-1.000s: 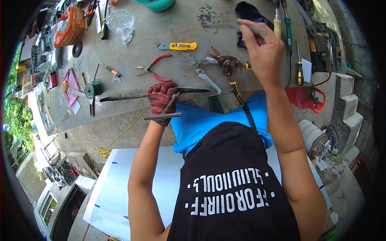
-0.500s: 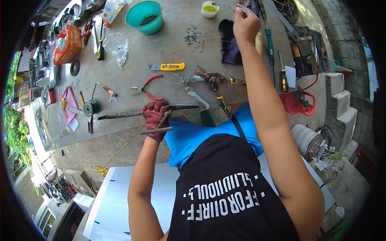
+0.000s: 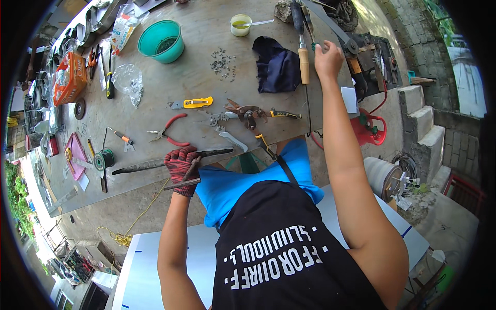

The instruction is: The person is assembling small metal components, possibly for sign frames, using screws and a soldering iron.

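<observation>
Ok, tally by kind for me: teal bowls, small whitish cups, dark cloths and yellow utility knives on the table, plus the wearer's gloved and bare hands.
Teal bowl: 1
Whitish cup: 1
Dark cloth: 1
Yellow utility knife: 1
Gloved left hand: 1
Bare right hand: 1
Total: 6

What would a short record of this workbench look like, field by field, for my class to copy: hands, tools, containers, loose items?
left hand: in a red-and-black glove, closed around a long dark strip; a T-shaped metal bar lies against the glove
right hand: bare, fingertips at a green-handled tool, mostly hidden; grip unclear
tools on table: yellow utility knife; red-handled pliers; rust-brown snips
containers: green bowl; white cup
loose items: small grey pieces; dark cloth to their right
</observation>
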The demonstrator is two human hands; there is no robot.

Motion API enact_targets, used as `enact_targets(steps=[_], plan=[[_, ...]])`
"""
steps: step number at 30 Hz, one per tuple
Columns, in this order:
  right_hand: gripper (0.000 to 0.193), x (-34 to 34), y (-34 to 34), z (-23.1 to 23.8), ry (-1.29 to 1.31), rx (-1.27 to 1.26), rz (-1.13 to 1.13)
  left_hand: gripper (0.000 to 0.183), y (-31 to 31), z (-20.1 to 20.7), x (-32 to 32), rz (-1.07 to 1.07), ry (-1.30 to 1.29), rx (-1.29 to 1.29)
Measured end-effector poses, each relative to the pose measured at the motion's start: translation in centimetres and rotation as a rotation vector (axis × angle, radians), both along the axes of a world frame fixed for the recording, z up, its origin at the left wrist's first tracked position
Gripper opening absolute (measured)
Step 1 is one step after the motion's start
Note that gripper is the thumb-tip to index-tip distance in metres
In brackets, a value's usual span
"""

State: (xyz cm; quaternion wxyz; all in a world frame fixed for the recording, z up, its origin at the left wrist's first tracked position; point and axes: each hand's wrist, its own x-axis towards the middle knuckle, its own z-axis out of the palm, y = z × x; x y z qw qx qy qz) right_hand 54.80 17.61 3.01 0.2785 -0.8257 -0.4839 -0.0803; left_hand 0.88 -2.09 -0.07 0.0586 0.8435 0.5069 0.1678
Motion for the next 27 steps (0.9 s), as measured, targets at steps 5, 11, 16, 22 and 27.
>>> enact_targets(steps=[5, 11, 16, 22, 27], plan=[[0.049, 3.5, -2.4, -2.2, -0.003, -0.355, 0.0, 0.018, 0.3, 0.4, 0.1, -0.041, -0.032, 0.005], [0.044, 3.1, -2.5, -2.5, 0.205, -0.359, 0.063, 0.017, -0.5, 0.4, -0.2, -0.019, -0.001, 0.013], [0.042, 6.8, -5.2, -0.8, 0.042, -0.089, 0.118, 0.017, 0.4, 0.0, 0.6, -0.027, -0.064, 0.01], [0.035, 2.2, -11.1, 16.8, 0.019, -0.171, 0.607, 0.015, 0.3, 0.0, 0.3, -0.027, -0.076, 0.073], [0.038, -8.1, -15.9, 25.2, 0.068, -0.507, 0.917, 0.015, 0.2, 0.1, -0.4, -0.053, 0.002, 0.08]])
